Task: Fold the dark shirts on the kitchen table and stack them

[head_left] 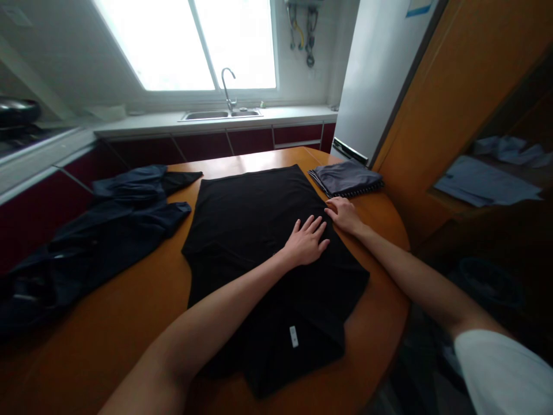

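Note:
A black top (250, 213) lies spread on the wooden table, its hem at the far end. Near the close end, a small white label (294, 336) shows on the cloth. My left hand (306, 241) rests palm down on the middle right of the top, with fingers spread. At the top's right edge, my right hand (343, 213) has its fingers bent and closed on the fabric; the fingertips are partly hidden. A few small creases cross the cloth under my left forearm.
Dark blue clothing (121, 219) lies loosely on the table's left side. A folded grey garment with a striped edge (345, 177) sits at the back right. The rounded wooden table (380, 340) ends close on the right. Behind are a sink (207, 116) and a fridge (371, 75).

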Demonstrator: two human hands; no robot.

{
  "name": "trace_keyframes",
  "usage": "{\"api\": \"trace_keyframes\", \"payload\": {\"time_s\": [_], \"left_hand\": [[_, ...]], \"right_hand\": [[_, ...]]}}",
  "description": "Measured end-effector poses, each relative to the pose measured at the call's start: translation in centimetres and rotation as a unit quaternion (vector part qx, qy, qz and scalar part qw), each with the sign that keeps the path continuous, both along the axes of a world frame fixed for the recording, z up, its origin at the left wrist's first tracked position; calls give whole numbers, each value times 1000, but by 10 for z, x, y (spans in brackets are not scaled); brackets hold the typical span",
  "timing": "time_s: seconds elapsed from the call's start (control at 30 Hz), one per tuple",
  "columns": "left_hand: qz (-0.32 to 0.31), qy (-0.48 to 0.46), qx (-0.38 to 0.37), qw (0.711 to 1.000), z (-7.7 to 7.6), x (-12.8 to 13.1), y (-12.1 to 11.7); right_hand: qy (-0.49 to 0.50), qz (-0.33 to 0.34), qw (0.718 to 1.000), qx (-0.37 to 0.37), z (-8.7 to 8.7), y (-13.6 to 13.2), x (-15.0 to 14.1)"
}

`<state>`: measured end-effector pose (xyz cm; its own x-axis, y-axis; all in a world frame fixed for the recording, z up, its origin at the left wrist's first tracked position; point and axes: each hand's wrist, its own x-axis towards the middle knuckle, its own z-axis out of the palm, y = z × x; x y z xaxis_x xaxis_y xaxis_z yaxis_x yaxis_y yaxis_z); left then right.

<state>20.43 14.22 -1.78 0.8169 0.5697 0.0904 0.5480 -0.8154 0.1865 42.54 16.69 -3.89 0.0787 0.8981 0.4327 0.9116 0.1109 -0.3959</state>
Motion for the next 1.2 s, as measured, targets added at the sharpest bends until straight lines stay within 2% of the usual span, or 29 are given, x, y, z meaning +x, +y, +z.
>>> {"api": "trace_keyframes", "payload": {"time_s": [0.07, 0.13, 0.27, 0.33, 0.43, 0.53, 0.63, 0.7, 0.73, 0.83, 0.93, 1.07, 1.13, 1.2], "left_hand": [[3, -1, 4, 1000, -2, 0, 1], [5, -7, 11, 1000, -6, 1, 3], [3, -18, 15, 1000, -13, 2, 8], [3, -20, 17, 1000, -15, 2, 9], [10, -25, 17, 999, -16, 2, 9], [15, -29, 6, 999, -18, 2, 8], [24, -57, -41, 997, -19, 5, 14], [58, -116, -115, 985, -13, 10, 27], [85, -158, -166, 970, -7, 12, 36], [156, -259, -283, 910, 20, 13, 68], [179, -291, -322, 883, 55, -3, 94], [182, -325, -352, 859, 89, -58, 104], [180, -338, -320, 867, 96, -96, 100], [187, -352, -274, 875, 98, -137, 91]], "right_hand": [[19, 21, 999, 21, 5, -10, -4], [34, 79, 996, 19, 8, -31, -10], [-11, 199, 975, -96, 9, -98, -28], [-49, 214, 965, -146, 10, -133, -34], [-70, 225, 956, -177, 15, -176, -40], [-47, 233, 953, -187, 23, -203, -41], [19, 265, 941, -208, 32, -216, -36], [96, 285, 931, -205, 36, -217, -29], [140, 276, 932, -189, 37, -214, -24], [233, 161, 955, -81, 36, -192, -9], [238, 72, 969, -7, 33, -156, 2], [177, 92, 980, -14, 26, -114, -5], [115, 121, 985, -31, 19, -104, -17], [41, 153, 985, -64, 11, -102, -30]]}}
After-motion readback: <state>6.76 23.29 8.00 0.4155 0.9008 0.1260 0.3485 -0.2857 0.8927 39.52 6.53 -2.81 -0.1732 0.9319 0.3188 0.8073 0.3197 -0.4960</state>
